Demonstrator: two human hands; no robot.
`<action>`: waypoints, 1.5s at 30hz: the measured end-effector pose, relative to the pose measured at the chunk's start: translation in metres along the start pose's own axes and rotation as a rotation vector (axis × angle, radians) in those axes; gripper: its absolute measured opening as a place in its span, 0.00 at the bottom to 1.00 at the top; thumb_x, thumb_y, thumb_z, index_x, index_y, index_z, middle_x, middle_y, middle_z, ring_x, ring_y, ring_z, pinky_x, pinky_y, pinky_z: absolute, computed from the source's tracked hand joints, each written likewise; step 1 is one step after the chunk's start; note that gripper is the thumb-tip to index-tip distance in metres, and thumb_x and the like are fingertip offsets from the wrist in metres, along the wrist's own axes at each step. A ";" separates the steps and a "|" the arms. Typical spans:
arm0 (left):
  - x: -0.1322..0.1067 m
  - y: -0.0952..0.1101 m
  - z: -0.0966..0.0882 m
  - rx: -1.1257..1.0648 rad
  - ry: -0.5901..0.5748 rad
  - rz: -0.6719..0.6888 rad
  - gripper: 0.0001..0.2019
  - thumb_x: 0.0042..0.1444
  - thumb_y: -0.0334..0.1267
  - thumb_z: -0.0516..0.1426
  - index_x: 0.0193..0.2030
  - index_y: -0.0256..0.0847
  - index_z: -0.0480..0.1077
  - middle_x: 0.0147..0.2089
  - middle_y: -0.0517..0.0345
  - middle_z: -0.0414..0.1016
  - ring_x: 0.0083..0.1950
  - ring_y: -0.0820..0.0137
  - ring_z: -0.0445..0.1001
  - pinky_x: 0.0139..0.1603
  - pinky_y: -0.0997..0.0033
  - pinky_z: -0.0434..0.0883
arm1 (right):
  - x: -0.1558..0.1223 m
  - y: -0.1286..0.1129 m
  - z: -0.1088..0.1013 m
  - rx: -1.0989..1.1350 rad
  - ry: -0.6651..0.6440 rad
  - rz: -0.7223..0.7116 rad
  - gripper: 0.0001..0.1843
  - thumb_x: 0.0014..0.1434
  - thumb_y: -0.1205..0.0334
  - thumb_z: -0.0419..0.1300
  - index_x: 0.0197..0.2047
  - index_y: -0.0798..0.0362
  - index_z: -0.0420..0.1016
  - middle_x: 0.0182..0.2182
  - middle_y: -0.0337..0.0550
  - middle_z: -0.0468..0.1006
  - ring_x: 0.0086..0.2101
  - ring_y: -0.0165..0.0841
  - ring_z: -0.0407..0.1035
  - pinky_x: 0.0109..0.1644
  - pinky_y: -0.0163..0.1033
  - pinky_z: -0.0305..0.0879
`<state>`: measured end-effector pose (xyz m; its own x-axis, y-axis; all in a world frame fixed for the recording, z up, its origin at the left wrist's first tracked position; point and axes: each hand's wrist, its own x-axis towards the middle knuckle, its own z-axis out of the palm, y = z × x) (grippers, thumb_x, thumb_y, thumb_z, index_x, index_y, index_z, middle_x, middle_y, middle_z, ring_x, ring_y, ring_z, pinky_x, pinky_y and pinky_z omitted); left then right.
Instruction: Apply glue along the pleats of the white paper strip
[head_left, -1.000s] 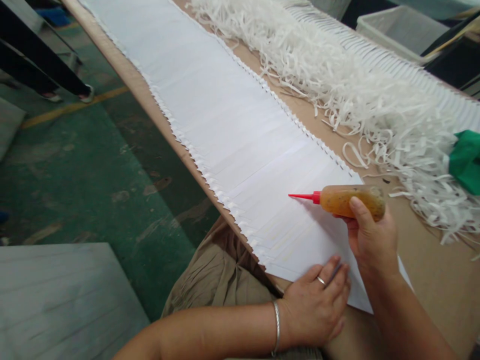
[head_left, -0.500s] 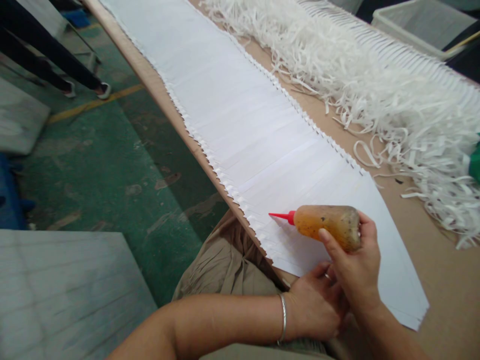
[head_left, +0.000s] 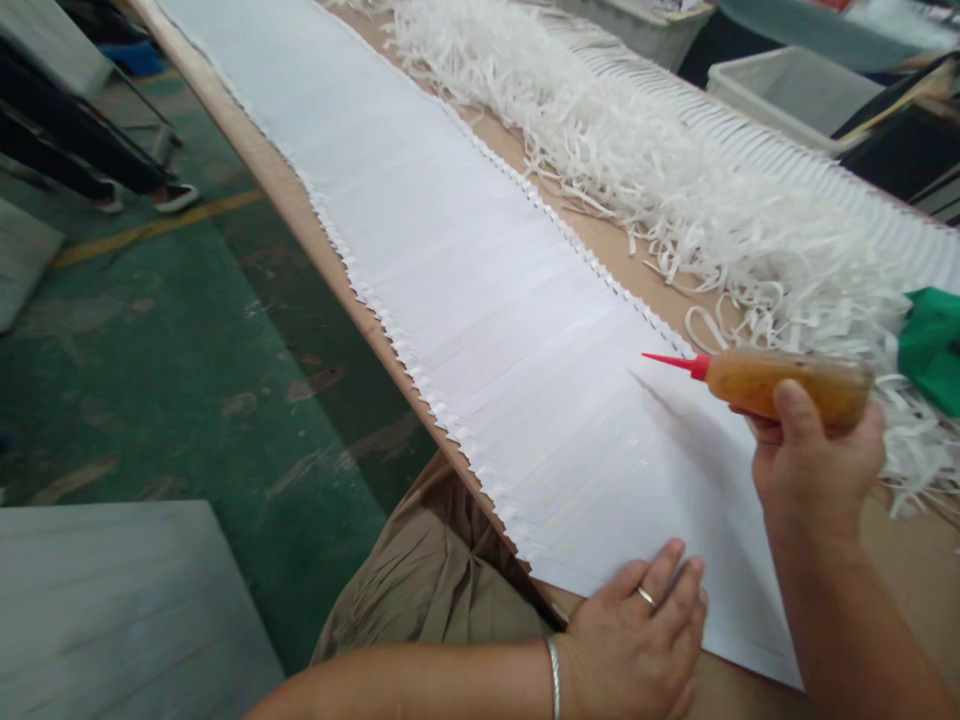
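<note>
My right hand (head_left: 817, 470) grips a squeeze bottle (head_left: 780, 380) of amber liquid, held tilted above the table with its long red nozzle pointing left. Below the nozzle lies a long fan of overlapping white paper sheets (head_left: 480, 270), staggered so that both long edges look toothed. A few thin wet streaks shine on the paper near its middle. My left hand (head_left: 637, 635), with a ring and a bracelet, rests flat on the near end of the sheets, fingers stretched out.
Behind the sheets is a heap of curly white strips (head_left: 675, 190) on the brown tabletop (head_left: 577, 235). Something green (head_left: 934, 350) lies at the right edge. A whitish bin (head_left: 787, 95) stands beyond. A person's legs (head_left: 82, 140) show at the upper left, above the green floor (head_left: 187, 370).
The bottle has moved right and up in my right hand, away from the near edge of the sheets. My left hand has uncurled and now lies flat on the paper.
</note>
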<state>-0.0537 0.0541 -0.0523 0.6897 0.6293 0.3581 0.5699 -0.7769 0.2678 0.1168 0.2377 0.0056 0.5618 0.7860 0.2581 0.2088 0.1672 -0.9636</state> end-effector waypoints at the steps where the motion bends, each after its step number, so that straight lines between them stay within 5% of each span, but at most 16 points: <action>1: 0.000 0.000 0.004 0.018 0.020 0.012 0.29 0.69 0.48 0.46 0.68 0.28 0.64 0.74 0.36 0.59 0.75 0.47 0.57 0.63 0.58 0.60 | 0.017 0.008 0.004 0.095 -0.021 0.061 0.28 0.43 0.55 0.75 0.47 0.47 0.70 0.44 0.41 0.78 0.41 0.42 0.78 0.49 0.59 0.79; 8: 0.001 -0.001 0.033 0.152 0.176 0.033 0.29 0.69 0.52 0.47 0.66 0.32 0.67 0.73 0.36 0.61 0.73 0.47 0.61 0.61 0.58 0.62 | 0.080 0.045 0.026 0.252 -0.022 0.269 0.20 0.42 0.65 0.74 0.38 0.53 0.73 0.39 0.42 0.78 0.38 0.37 0.77 0.31 0.38 0.78; 16: 0.001 0.001 0.040 0.166 0.214 0.004 0.26 0.69 0.50 0.48 0.65 0.35 0.68 0.74 0.38 0.60 0.74 0.50 0.61 0.61 0.59 0.62 | 0.082 0.049 0.037 0.208 -0.030 0.242 0.18 0.44 0.66 0.74 0.36 0.57 0.73 0.37 0.45 0.78 0.38 0.39 0.76 0.32 0.41 0.79; 34: -0.001 0.000 0.005 -0.048 0.022 -0.008 0.28 0.70 0.47 0.47 0.68 0.29 0.64 0.74 0.37 0.60 0.76 0.49 0.56 0.64 0.59 0.63 | -0.021 0.007 0.030 0.146 -0.189 0.262 0.24 0.49 0.53 0.75 0.46 0.51 0.75 0.39 0.40 0.79 0.34 0.33 0.77 0.28 0.36 0.78; 42: -0.012 -0.012 -0.013 -0.271 0.149 0.114 0.17 0.68 0.42 0.52 0.54 0.35 0.75 0.63 0.48 0.75 0.68 0.59 0.67 0.61 0.63 0.69 | -0.068 -0.005 0.028 0.091 -0.216 0.261 0.25 0.50 0.53 0.75 0.48 0.51 0.73 0.41 0.41 0.78 0.35 0.34 0.76 0.30 0.38 0.77; 45: -0.027 -0.044 -0.040 -0.364 0.328 -0.045 0.11 0.65 0.37 0.54 0.49 0.37 0.73 0.50 0.53 0.81 0.57 0.65 0.75 0.57 0.63 0.72 | -0.083 -0.003 0.025 0.054 -0.234 0.253 0.27 0.52 0.53 0.74 0.51 0.51 0.72 0.43 0.42 0.78 0.38 0.35 0.75 0.33 0.39 0.78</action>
<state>-0.1152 0.0700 -0.0381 0.4574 0.6684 0.5865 0.3622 -0.7424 0.5636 0.0495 0.1874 -0.0148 0.3905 0.9206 -0.0068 0.0404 -0.0245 -0.9989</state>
